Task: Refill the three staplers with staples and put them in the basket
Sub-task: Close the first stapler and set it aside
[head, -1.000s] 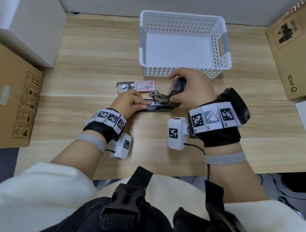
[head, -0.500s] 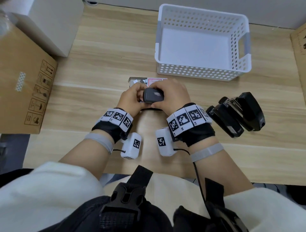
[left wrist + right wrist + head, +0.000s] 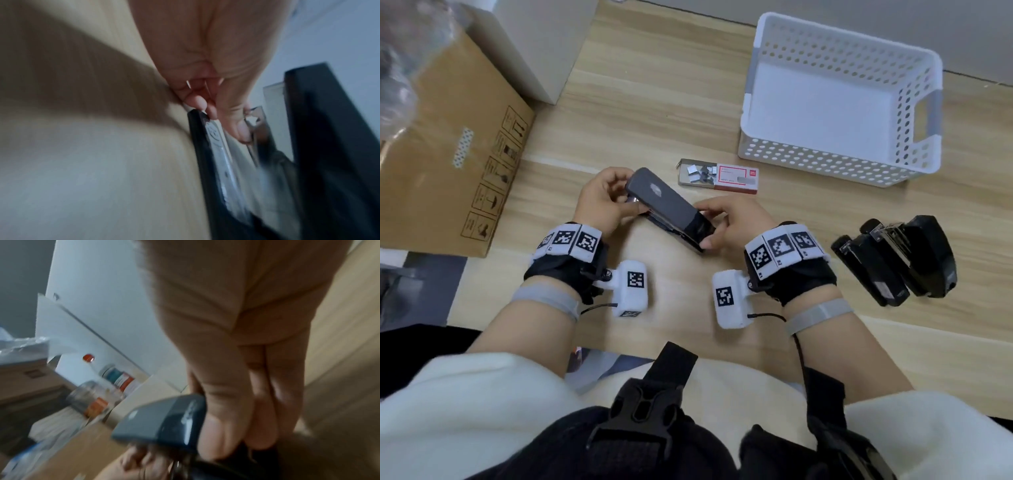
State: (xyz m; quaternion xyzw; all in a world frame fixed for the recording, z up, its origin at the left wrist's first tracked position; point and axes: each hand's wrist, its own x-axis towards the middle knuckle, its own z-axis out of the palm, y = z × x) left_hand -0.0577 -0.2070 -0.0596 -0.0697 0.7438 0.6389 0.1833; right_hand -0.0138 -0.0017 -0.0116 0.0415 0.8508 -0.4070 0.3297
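Both hands hold a dark grey stapler [image 3: 667, 205] just above the wooden table [image 3: 654, 85], its lid down. My left hand [image 3: 602, 202] grips its front end; in the left wrist view fingertips [image 3: 207, 104] touch the metal front of that stapler [image 3: 308, 146]. My right hand [image 3: 732, 222] grips the hinge end, seen close in the right wrist view on the stapler [image 3: 164, 418]. An open red staple box [image 3: 719, 175] with loose strips lies behind. Two black staplers [image 3: 893, 257] lie at the right. The white basket [image 3: 835, 161] holds nothing.
A brown cardboard box [image 3: 448, 147] stands at the left table edge, a white box [image 3: 534, 41] behind it. Bottles [image 3: 98, 395] and clear plastic wrapping show beyond the box in the right wrist view.
One second ago the stapler lay open on the table with my left fingers at its magazine. Its lid has come down, and both hands now hold it turned diagonally. The camera view shifted left.
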